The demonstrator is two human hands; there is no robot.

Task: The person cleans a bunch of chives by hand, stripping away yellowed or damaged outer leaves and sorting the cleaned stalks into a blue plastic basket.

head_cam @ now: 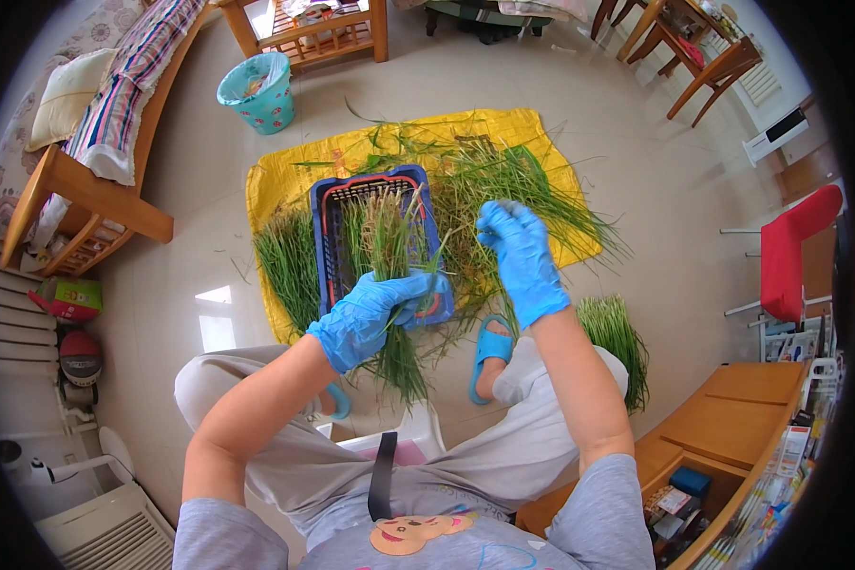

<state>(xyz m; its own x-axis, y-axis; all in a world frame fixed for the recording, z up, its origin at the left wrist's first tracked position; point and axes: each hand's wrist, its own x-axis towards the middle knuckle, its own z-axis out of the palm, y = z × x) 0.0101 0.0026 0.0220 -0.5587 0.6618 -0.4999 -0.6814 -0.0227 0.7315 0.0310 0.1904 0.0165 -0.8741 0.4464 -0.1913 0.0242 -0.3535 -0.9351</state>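
My left hand (370,313), in a blue disposable glove, grips a bunch of long green stalks (392,246) that look like chives. Their pale, straw-coloured root ends point away from me, and the leaf tips hang below my fist. Beneath the bunch stands a blue plastic basket (320,249) with a red handle, and more stalks lie inside it. My gloved right hand (520,253) hovers to the right of the basket, fingers curled; whether anything is pinched in them is hidden. Close to it lies a loose heap of green stalks and dry trimmings (470,192).
A yellow woven sheet (285,171) lies under the basket, with a green pile (288,263) at its left. Another bundle (613,342) rests on the floor by my right knee. A lined turquoise bin (260,96), a wooden sofa (107,178) and a red chair (791,256) stand around.
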